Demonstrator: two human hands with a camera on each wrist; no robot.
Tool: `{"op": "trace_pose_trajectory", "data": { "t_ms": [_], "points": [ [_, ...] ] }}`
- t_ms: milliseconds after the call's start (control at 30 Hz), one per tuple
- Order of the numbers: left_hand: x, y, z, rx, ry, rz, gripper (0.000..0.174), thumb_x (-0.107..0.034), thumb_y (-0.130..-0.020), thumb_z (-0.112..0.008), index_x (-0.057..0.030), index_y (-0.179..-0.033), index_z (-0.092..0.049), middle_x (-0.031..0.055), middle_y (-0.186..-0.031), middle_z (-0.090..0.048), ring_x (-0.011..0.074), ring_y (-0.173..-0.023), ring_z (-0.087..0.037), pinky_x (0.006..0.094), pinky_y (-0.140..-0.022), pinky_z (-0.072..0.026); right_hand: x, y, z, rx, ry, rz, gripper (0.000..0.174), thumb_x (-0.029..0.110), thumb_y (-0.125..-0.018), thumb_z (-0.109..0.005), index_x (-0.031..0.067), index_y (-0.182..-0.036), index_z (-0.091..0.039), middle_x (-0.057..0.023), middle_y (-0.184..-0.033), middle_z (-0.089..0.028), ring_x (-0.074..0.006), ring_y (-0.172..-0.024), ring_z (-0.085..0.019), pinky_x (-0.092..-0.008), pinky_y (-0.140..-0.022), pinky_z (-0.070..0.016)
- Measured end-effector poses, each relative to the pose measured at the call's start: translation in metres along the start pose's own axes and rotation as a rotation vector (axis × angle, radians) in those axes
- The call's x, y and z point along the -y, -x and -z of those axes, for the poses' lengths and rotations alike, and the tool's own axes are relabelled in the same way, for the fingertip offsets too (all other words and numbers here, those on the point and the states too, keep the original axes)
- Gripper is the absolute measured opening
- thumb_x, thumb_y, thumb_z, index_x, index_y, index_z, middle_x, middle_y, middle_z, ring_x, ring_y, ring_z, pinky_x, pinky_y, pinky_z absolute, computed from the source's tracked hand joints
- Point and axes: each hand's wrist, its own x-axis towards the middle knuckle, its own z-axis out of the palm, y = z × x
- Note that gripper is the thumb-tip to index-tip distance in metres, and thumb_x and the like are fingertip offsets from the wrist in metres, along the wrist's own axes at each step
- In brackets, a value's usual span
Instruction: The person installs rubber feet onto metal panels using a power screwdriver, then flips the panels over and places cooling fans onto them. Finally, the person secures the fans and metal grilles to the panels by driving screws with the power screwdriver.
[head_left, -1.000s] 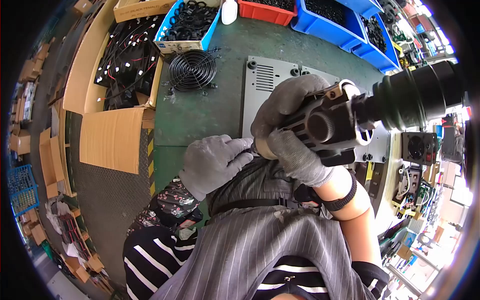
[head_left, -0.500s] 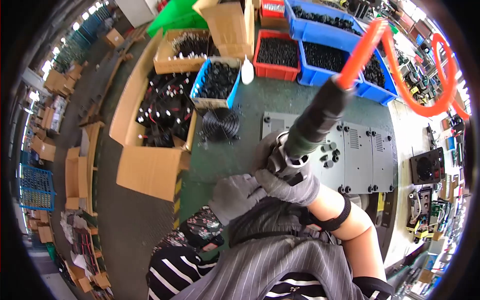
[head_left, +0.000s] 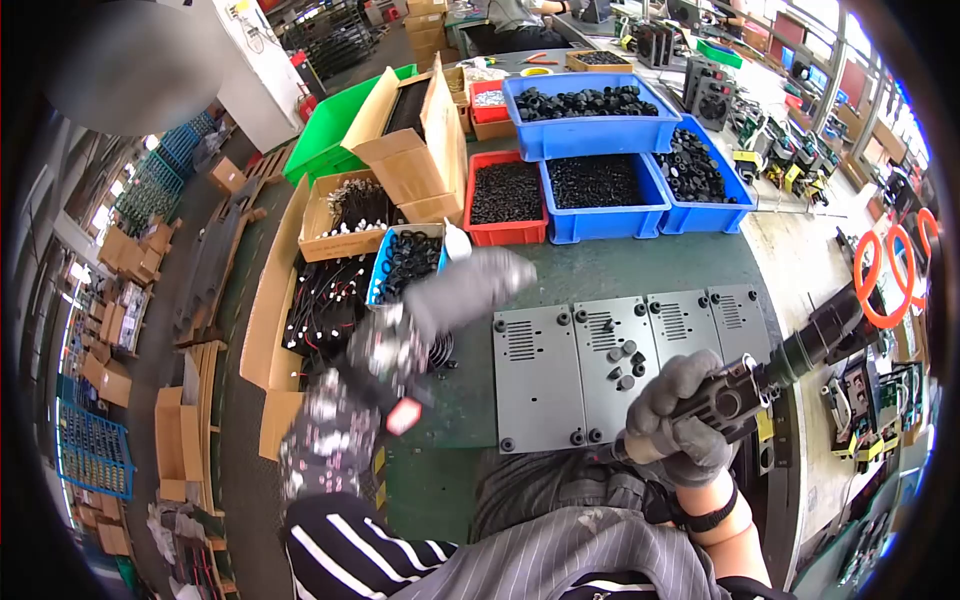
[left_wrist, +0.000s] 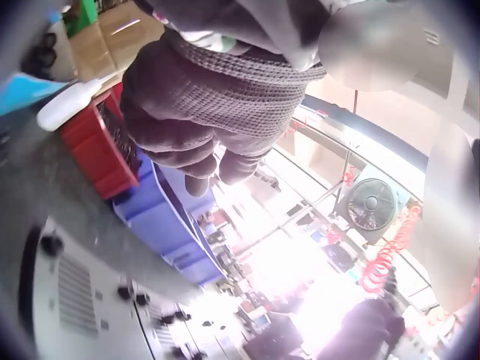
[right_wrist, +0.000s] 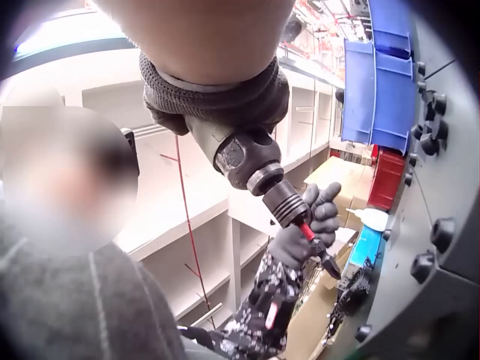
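Note:
My right hand [head_left: 685, 415] grips an air screwdriver [head_left: 730, 400] with a black body, fed by an orange-red coiled hose [head_left: 880, 270]. In the right wrist view, the black bit [right_wrist: 326, 259] at the tool's tip overlaps my left hand [right_wrist: 307, 225]. That gloved left hand [head_left: 470, 290] is blurred in the head view, over the table beside the small blue-edged box [head_left: 378, 280]. Its fingers [left_wrist: 199, 165] curl loosely in the left wrist view, with nothing visible in them. Several grey metal panels [head_left: 530, 390] lie side by side, with black feet at their corners; loose black feet [head_left: 625, 365] rest on one.
Blue bins [head_left: 597, 138] and a red bin [head_left: 507, 234] of small black parts line the table's back. A white bottle [head_left: 457, 243] stands behind my left hand. At left sits an open carton [head_left: 262, 330] of wired parts. My left sleeve partly hides a black fan guard [head_left: 442, 350].
My left hand has left the tool's tip end and moved forward over the table. The right hand has carried the screwdriver to the right, off the panels' middle. The head view now takes in more of the bins.

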Motion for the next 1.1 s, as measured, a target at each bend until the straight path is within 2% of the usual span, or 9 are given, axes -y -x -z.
{"op": "trace_pose_trajectory", "data": {
  "t_ms": [167, 367, 400, 533, 633, 700, 767, 867, 1100],
  "points": [
    [-0.017, -0.123, 0.056, -0.375, -0.021, 0.247, 0.052, -0.054, -0.088, -0.050, -0.0070, -0.109, -0.057, 0.0105, -0.096, -0.062, 0.0201, -0.077, -0.057, 0.0317, -0.075, -0.0478, 0.012, 0.023, 0.028, -0.070, 0.033, 0.029, 0.045, 0.016, -0.066, -0.082, 0.0077, -0.092, -0.047, -0.0046, -0.078, -0.051, -0.0198, -0.069, -0.060, -0.0333, -0.061, -0.0533],
    [-0.022, -0.147, 0.059, -0.585, 0.221, 0.468, 0.054, -0.058, -0.085, -0.052, -0.0097, -0.110, -0.053, 0.0132, -0.098, -0.058, 0.0208, -0.071, -0.057, 0.0317, -0.068, -0.0494, 0.027, 0.035, 0.050, -0.182, 0.012, 0.087, 0.043, 0.014, -0.066, -0.082, 0.0075, -0.091, -0.048, -0.0040, -0.078, -0.052, -0.0191, -0.068, -0.060, -0.0321, -0.060, -0.0518],
    [-0.001, -0.152, 0.072, -0.528, 0.297, 0.286, 0.064, -0.058, -0.083, -0.054, -0.0028, -0.115, -0.049, 0.0175, -0.108, -0.054, 0.0310, -0.092, -0.058, 0.0452, -0.077, -0.0512, 0.028, 0.035, 0.054, -0.194, 0.014, 0.107, 0.042, 0.012, -0.066, -0.080, 0.0071, -0.091, -0.048, -0.0039, -0.078, -0.052, -0.0191, -0.067, -0.059, -0.0318, -0.059, -0.0512],
    [-0.012, -0.130, 0.051, -0.634, 0.223, 0.280, 0.026, -0.035, -0.089, -0.053, -0.0113, -0.098, -0.060, -0.0048, -0.075, -0.049, 0.0013, -0.052, -0.035, 0.0137, -0.038, -0.0269, 0.028, 0.032, 0.064, -0.233, -0.038, 0.126, 0.040, 0.015, -0.068, -0.078, 0.0069, -0.091, -0.046, -0.0038, -0.080, -0.051, -0.0192, -0.068, -0.059, -0.0328, -0.057, -0.0510],
    [-0.044, -0.084, -0.014, -0.355, -0.082, 0.224, 0.041, -0.032, -0.089, -0.055, -0.0056, -0.121, -0.053, -0.0024, -0.086, -0.053, 0.0026, -0.063, -0.044, 0.0166, -0.055, -0.0415, 0.027, 0.031, 0.072, -0.256, -0.065, 0.078, 0.043, 0.015, -0.065, -0.079, 0.0071, -0.091, -0.046, -0.0036, -0.079, -0.050, -0.0192, -0.069, -0.059, -0.0337, -0.059, -0.0525],
    [0.001, -0.060, -0.057, -0.044, -0.340, -0.200, 0.059, -0.048, -0.086, -0.054, -0.0030, -0.124, -0.048, 0.0082, -0.100, -0.058, 0.0161, -0.080, -0.058, 0.0316, -0.069, -0.0504, 0.026, 0.029, 0.077, -0.262, -0.094, 0.074, 0.042, 0.015, -0.065, -0.080, 0.0066, -0.092, -0.048, -0.0039, -0.079, -0.051, -0.0192, -0.070, -0.060, -0.0334, -0.060, -0.0527],
    [-0.003, -0.033, -0.106, -0.006, -1.068, -0.221, 0.079, -0.060, -0.080, -0.055, -0.0029, -0.132, -0.038, 0.0164, -0.113, -0.053, 0.0272, -0.100, -0.058, 0.0374, -0.083, -0.0482, 0.021, 0.028, 0.083, -0.195, -0.083, 0.089, 0.041, 0.014, -0.065, -0.079, 0.0062, -0.092, -0.049, -0.0048, -0.081, -0.052, -0.0192, -0.072, -0.060, -0.0321, -0.059, -0.0525],
    [0.004, -0.027, -0.144, 0.111, -1.081, 0.011, 0.090, -0.068, -0.073, -0.056, -0.0036, -0.133, -0.036, 0.0209, -0.121, -0.045, 0.0318, -0.100, -0.057, 0.0402, -0.083, -0.0473, 0.020, 0.030, 0.083, -0.215, -0.092, 0.062, 0.042, 0.014, -0.065, -0.080, 0.0056, -0.093, -0.051, -0.0056, -0.081, -0.053, -0.0190, -0.072, -0.061, -0.0296, -0.058, -0.0521],
    [-0.002, -0.033, -0.180, 0.275, -1.206, -0.134, 0.076, -0.062, -0.077, -0.056, -0.0067, -0.128, -0.042, 0.0189, -0.110, -0.047, 0.0334, -0.089, -0.058, 0.0419, -0.076, -0.0488, 0.022, 0.036, 0.093, -0.259, -0.101, 0.051, 0.041, 0.013, -0.063, -0.080, 0.0045, -0.092, -0.052, -0.0055, -0.080, -0.055, -0.0190, -0.072, -0.061, -0.0284, -0.057, -0.0519]
  ]
}}
